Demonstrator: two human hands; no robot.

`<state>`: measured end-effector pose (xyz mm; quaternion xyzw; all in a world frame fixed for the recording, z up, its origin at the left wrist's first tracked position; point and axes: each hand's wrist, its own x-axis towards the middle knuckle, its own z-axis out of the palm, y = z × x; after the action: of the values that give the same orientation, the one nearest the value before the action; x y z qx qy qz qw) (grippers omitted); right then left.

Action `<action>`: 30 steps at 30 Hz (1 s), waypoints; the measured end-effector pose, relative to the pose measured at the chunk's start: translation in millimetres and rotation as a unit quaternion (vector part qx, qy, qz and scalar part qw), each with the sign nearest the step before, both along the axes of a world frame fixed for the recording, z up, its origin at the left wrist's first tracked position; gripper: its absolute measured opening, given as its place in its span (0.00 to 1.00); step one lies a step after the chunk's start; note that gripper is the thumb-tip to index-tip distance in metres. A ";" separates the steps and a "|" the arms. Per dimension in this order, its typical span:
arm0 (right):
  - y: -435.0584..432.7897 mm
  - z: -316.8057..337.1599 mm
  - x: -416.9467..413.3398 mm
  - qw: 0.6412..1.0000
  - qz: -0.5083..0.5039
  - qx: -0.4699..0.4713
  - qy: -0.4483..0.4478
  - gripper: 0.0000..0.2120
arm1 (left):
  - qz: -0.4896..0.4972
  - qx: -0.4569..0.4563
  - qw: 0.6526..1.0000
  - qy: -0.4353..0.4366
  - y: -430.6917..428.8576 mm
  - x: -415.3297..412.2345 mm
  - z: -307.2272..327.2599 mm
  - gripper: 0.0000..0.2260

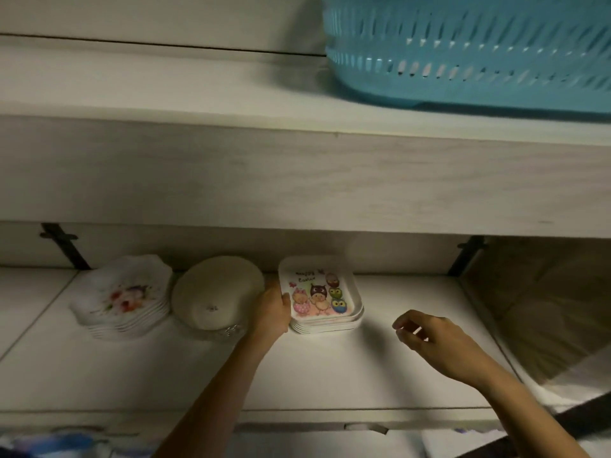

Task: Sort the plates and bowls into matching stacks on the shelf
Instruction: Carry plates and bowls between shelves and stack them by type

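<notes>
Three stacks stand in a row at the back of the lower shelf [380, 368]. On the left are wavy-edged white plates with a flower print [124, 294]. In the middle sits a round cream plate [215, 290], tilted on a stack of dishes. On the right is a stack of square plates with cartoon owls and chicks [319, 290]. My left hand [272, 309] grips the left edge of the square stack. My right hand [426, 337] hovers over the shelf to the right of that stack, fingers loosely curled and holding nothing.
A thick upper shelf [297, 180] overhangs the stacks, with a turquoise slotted basket [469, 51] on top at the right. Dark brackets [64, 246] hold the shelf at both sides. A wooden side panel [542, 299] closes the right end.
</notes>
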<state>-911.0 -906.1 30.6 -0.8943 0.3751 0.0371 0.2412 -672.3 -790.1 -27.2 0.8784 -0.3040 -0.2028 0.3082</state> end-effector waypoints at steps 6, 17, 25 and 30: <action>-17.1 -9.5 -3.3 1.000 0.013 0.012 -0.015 0.04 | 0.003 0.027 0.999 -0.047 -12.0 -3.5 -14.1 0.13; -36.3 -34.4 8.6 0.996 -0.021 0.072 -0.048 0.04 | 0.017 0.001 1.000 -0.013 -14.6 -8.1 -38.1 0.20; -33.3 -51.5 74.8 0.961 -0.104 0.227 -0.121 0.26 | 0.025 -0.025 0.996 0.077 -20.5 -1.0 -53.1 0.19; -20.8 -71.8 83.4 0.963 -0.093 0.224 -0.114 0.22 | 0.016 -0.040 0.994 0.105 -14.7 -7.6 -41.4 0.19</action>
<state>-827.5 -926.8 -41.2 -0.7767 0.4092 -0.0046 0.4789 -679.9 -804.8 -68.7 0.8441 -0.2633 -0.2769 0.3762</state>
